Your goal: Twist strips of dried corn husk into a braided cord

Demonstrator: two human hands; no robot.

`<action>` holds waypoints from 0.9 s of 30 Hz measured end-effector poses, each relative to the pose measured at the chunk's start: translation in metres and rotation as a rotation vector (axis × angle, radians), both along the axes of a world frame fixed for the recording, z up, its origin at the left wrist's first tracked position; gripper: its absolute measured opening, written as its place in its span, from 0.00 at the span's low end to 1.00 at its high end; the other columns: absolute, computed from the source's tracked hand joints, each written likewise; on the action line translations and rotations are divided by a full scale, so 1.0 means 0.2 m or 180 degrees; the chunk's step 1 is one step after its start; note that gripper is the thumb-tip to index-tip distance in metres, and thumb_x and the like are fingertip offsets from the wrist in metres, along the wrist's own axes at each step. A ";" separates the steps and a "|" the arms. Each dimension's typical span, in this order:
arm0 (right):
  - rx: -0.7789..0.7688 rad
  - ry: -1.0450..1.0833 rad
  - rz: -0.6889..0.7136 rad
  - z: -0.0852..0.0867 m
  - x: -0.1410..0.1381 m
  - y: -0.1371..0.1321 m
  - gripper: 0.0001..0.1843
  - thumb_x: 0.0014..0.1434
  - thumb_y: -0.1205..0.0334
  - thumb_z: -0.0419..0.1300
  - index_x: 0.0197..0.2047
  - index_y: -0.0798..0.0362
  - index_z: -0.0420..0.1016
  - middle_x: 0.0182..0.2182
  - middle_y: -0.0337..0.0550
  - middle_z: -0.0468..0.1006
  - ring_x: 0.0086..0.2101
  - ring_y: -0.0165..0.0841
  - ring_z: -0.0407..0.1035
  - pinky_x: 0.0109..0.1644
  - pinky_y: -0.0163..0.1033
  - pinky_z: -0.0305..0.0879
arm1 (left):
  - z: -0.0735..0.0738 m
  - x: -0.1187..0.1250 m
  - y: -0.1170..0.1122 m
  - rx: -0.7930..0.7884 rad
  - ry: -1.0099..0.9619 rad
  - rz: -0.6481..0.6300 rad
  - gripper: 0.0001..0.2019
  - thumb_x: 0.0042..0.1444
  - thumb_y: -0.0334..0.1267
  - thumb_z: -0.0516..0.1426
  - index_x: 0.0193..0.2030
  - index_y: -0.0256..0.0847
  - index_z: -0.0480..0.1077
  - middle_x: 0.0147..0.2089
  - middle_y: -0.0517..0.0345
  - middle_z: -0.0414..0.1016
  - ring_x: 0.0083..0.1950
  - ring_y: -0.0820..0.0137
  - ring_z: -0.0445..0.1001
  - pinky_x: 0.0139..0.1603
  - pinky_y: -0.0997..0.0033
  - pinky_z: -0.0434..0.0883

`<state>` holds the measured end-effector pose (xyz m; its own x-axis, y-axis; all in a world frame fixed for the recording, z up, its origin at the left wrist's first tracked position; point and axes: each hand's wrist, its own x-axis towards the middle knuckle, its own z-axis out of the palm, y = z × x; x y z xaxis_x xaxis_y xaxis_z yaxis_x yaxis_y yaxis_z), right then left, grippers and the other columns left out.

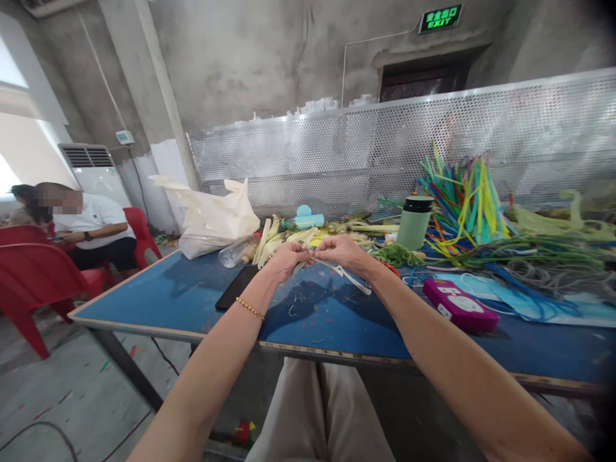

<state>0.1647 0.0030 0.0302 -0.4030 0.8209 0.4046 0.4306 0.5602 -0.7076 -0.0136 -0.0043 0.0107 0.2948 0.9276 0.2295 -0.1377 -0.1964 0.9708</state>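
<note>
Over the blue table, my left hand (pixel 287 258) and my right hand (pixel 345 252) meet with their fingertips pinched close together. Between them runs a thin pale strip (pixel 355 280) that looks like plant husk, its loose end hanging below my right hand. The exact grip is too small to make out. Just behind my hands lies a heap of pale yellow husk leaves (pixel 269 244). A black flat tablet-like object (pixel 237 289) rests by my left forearm. Small green and pale scraps are scattered under my fingers.
On the blue table (pixel 158 292) stand a white plastic bag (pixel 219 215), a clear bottle (pixel 235 253) and a green tumbler (pixel 414 224). A purple box (pixel 459 307) and bundled coloured strips (pixel 476 199) lie right. A person (pixel 96 221) sits left near red chairs (pixel 43 282).
</note>
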 end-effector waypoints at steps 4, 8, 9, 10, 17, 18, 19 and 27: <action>0.0029 0.0105 0.0043 0.00 -0.01 -0.02 0.17 0.46 0.49 0.64 0.27 0.58 0.78 0.19 0.36 0.68 0.22 0.25 0.55 0.26 0.34 0.48 | 0.00 -0.01 0.00 -0.0055 -0.0058 -0.0024 0.13 0.39 0.37 0.70 0.23 0.30 0.73 0.21 0.54 0.73 0.23 0.76 0.69 0.28 0.74 0.66; 0.0073 0.0021 -0.0030 0.00 0.00 -0.01 0.19 0.48 0.48 0.64 0.29 0.58 0.78 0.20 0.37 0.71 0.22 0.26 0.59 0.27 0.34 0.53 | 0.00 -0.01 0.00 -0.0138 -0.0076 -0.0134 0.11 0.39 0.34 0.69 0.25 0.30 0.74 0.23 0.53 0.74 0.27 0.72 0.72 0.32 0.72 0.68; 0.0190 -0.0063 -0.0054 0.00 0.00 -0.01 0.18 0.49 0.49 0.63 0.29 0.58 0.79 0.21 0.38 0.72 0.23 0.28 0.61 0.28 0.34 0.55 | 0.00 -0.01 0.00 -0.0148 -0.0104 -0.0147 0.11 0.38 0.33 0.69 0.26 0.31 0.74 0.24 0.53 0.74 0.28 0.72 0.73 0.33 0.71 0.68; 0.0417 -0.0152 -0.0123 0.01 0.00 0.00 0.17 0.50 0.50 0.63 0.30 0.57 0.79 0.22 0.40 0.74 0.25 0.30 0.64 0.31 0.35 0.58 | 0.01 -0.01 0.00 -0.0150 -0.0170 -0.0131 0.11 0.38 0.33 0.69 0.27 0.31 0.74 0.25 0.53 0.74 0.29 0.71 0.73 0.34 0.70 0.69; 0.2161 -0.0150 -0.1691 0.04 0.01 0.00 0.12 0.57 0.58 0.58 0.30 0.56 0.78 0.34 0.52 0.79 0.40 0.40 0.71 0.46 0.43 0.64 | 0.01 0.01 0.02 -0.0115 -0.1040 0.0591 0.09 0.42 0.32 0.67 0.29 0.35 0.72 0.30 0.52 0.77 0.35 0.66 0.75 0.41 0.64 0.70; 0.2005 -0.0103 -0.1560 0.04 -0.01 -0.01 0.12 0.57 0.59 0.57 0.29 0.56 0.78 0.32 0.51 0.79 0.37 0.38 0.71 0.43 0.41 0.65 | 0.01 0.01 0.02 -0.0121 -0.1064 0.0700 0.09 0.43 0.33 0.67 0.30 0.35 0.72 0.30 0.52 0.77 0.36 0.66 0.75 0.39 0.65 0.69; 0.1730 -0.0049 -0.1372 0.03 -0.03 -0.02 0.11 0.56 0.60 0.58 0.28 0.56 0.77 0.29 0.48 0.78 0.33 0.37 0.72 0.40 0.40 0.65 | 0.00 0.01 0.03 -0.0106 -0.1061 0.0803 0.09 0.43 0.34 0.67 0.30 0.35 0.72 0.31 0.52 0.77 0.36 0.66 0.75 0.37 0.67 0.68; -0.0504 0.1270 -0.0319 -0.07 -0.17 -0.05 0.14 0.49 0.52 0.64 0.28 0.55 0.73 0.13 0.35 0.68 0.13 0.26 0.60 0.15 0.32 0.56 | -0.01 0.04 0.00 -0.0021 -0.0913 0.0922 0.14 0.41 0.39 0.68 0.32 0.38 0.71 0.32 0.57 0.75 0.32 0.74 0.71 0.31 0.74 0.62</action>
